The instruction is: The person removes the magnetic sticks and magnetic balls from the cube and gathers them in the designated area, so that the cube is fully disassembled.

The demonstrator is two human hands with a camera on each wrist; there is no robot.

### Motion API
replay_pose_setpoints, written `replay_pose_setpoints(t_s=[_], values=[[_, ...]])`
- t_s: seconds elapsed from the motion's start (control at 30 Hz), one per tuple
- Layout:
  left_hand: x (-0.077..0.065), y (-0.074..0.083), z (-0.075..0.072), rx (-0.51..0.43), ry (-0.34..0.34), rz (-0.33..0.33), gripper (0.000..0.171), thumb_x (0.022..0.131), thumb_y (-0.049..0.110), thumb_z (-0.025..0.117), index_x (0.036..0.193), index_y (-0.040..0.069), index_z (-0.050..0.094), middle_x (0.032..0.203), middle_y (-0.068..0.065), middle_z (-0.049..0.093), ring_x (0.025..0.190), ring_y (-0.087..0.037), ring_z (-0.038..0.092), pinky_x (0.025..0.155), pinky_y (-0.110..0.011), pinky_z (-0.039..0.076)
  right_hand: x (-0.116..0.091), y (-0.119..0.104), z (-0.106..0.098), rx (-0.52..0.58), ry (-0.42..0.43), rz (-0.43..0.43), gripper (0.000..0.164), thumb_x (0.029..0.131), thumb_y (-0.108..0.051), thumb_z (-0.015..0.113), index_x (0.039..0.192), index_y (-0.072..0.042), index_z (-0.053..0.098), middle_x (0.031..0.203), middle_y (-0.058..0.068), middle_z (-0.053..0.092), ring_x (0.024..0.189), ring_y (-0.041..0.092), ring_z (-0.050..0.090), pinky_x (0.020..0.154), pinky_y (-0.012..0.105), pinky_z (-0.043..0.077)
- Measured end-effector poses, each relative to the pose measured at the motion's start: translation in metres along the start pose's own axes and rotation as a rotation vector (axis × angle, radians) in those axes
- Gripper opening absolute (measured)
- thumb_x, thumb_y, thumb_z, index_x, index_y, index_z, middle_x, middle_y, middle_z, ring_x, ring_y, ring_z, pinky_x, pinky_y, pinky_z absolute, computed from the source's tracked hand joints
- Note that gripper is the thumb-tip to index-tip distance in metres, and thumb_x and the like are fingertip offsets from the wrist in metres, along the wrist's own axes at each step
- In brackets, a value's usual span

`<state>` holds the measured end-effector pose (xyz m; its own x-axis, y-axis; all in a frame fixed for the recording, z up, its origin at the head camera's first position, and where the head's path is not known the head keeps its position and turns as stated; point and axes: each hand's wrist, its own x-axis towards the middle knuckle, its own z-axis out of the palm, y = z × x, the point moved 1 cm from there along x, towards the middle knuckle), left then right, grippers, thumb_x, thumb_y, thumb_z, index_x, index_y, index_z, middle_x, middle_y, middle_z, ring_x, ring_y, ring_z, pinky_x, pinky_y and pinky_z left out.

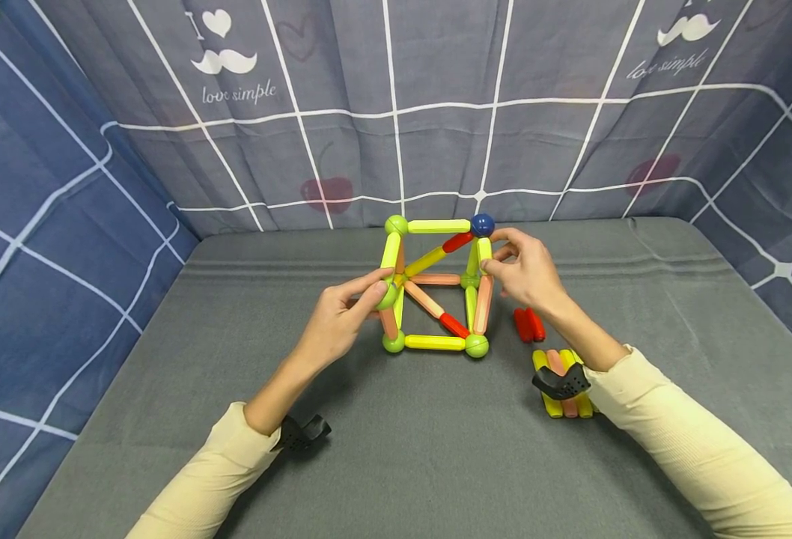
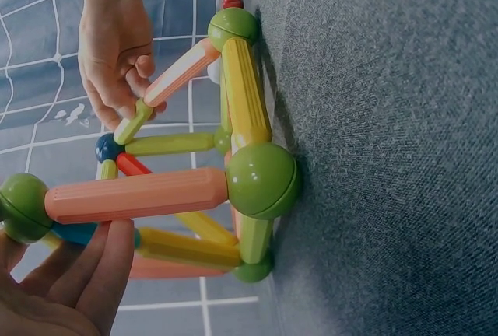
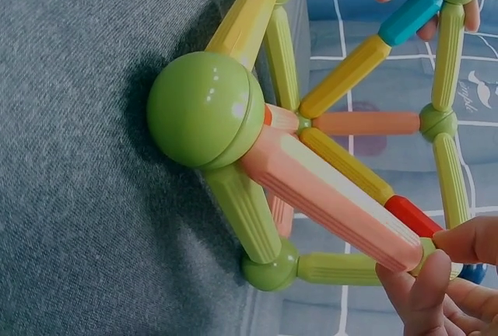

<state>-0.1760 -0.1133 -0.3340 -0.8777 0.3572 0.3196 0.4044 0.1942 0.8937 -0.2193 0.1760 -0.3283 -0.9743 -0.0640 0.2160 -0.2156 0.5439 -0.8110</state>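
Note:
A cube-like frame of magnetic sticks and balls stands on the grey surface. At its upper near-left corner, my left hand (image 1: 331, 322) pinches a green ball (image 1: 387, 295) between thumb and fingers. One of its fingers lies against the salmon upright stick (image 2: 136, 196) below that ball. On the other side, my right hand (image 1: 529, 271) pinches a lime stick (image 1: 484, 250) that runs from the dark blue ball (image 1: 482, 225). The near end of the lime stick meets the top of a salmon stick (image 3: 334, 200), which rises from a green ball (image 3: 198, 110) on the surface.
Two red sticks (image 1: 529, 325) lie to the right of the frame. Nearer, partly under the right wrist's black band (image 1: 561, 382), several yellow and salmon sticks (image 1: 553, 408) lie side by side. A grey-blue checked curtain (image 1: 342, 157) hangs behind the surface.

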Motion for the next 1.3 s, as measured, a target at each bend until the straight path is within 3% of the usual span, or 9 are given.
replay_pose_setpoints(t_s=[0.33, 0.53, 0.63, 0.93, 1.1, 1.3], values=[[0.001, 0.0, 0.0, -0.018, -0.004, 0.007, 0.036, 0.104, 0.016, 0.054, 0.137, 0.002, 0.059, 0.129, -0.023, 0.06, 0.096, -0.029, 0.07, 0.077, -0.041, 0.058, -0.002, 0.002, -0.006, -0.003, 0.006, -0.017, 0.042, 0.09, -0.002, 0.065, 0.131, -0.001, 0.057, 0.09, 0.018, 0.064, 0.055, 0.03, 0.063, 0.048, 0.03, 0.053], [0.0, 0.0, 0.0, -0.007, 0.004, -0.006, 0.036, 0.104, 0.018, 0.053, 0.137, 0.004, 0.059, 0.132, -0.019, 0.059, 0.096, -0.028, 0.07, 0.077, -0.035, 0.058, -0.005, 0.004, -0.007, -0.049, 0.031, -0.019, 0.038, 0.091, -0.006, 0.066, 0.128, -0.002, 0.057, 0.09, 0.016, 0.066, 0.049, 0.015, 0.056, 0.048, 0.026, 0.045], [0.0, 0.001, 0.0, -0.007, 0.004, -0.007, 0.036, 0.104, 0.018, 0.053, 0.137, 0.004, 0.058, 0.132, -0.02, 0.059, 0.098, -0.029, 0.07, 0.077, -0.036, 0.058, -0.006, 0.004, -0.007, -0.046, 0.037, -0.017, 0.037, 0.092, -0.006, 0.066, 0.128, -0.002, 0.057, 0.092, 0.016, 0.065, 0.046, 0.011, 0.055, 0.047, 0.026, 0.048], [-0.001, 0.001, 0.0, -0.009, 0.002, -0.01, 0.037, 0.104, 0.018, 0.053, 0.137, 0.003, 0.058, 0.132, -0.021, 0.059, 0.101, -0.029, 0.068, 0.077, -0.037, 0.058, -0.009, 0.004, -0.014, 0.119, 0.049, 0.027, 0.043, 0.093, -0.004, 0.064, 0.134, -0.001, 0.052, 0.092, 0.018, 0.058, 0.058, 0.005, 0.066, 0.045, 0.029, 0.052], [0.0, 0.0, -0.001, -0.016, -0.001, -0.002, 0.036, 0.104, 0.016, 0.053, 0.137, 0.002, 0.058, 0.131, -0.022, 0.059, 0.1, -0.029, 0.068, 0.077, -0.036, 0.058, -0.017, 0.015, -0.022, 0.034, -0.002, 0.053, 0.044, 0.093, -0.01, 0.067, 0.134, -0.001, 0.053, 0.09, 0.017, 0.061, 0.06, 0.013, 0.063, 0.051, 0.029, 0.054], [0.0, -0.001, -0.001, -0.027, -0.011, 0.018, 0.036, 0.104, 0.014, 0.052, 0.137, 0.001, 0.058, 0.128, -0.026, 0.06, 0.1, -0.029, 0.068, 0.077, -0.04, 0.058, -0.029, 0.034, -0.035, -0.018, -0.134, 0.09, 0.044, 0.094, -0.008, 0.065, 0.134, 0.002, 0.05, 0.095, 0.02, 0.063, 0.063, 0.027, 0.064, 0.057, 0.038, 0.056]])
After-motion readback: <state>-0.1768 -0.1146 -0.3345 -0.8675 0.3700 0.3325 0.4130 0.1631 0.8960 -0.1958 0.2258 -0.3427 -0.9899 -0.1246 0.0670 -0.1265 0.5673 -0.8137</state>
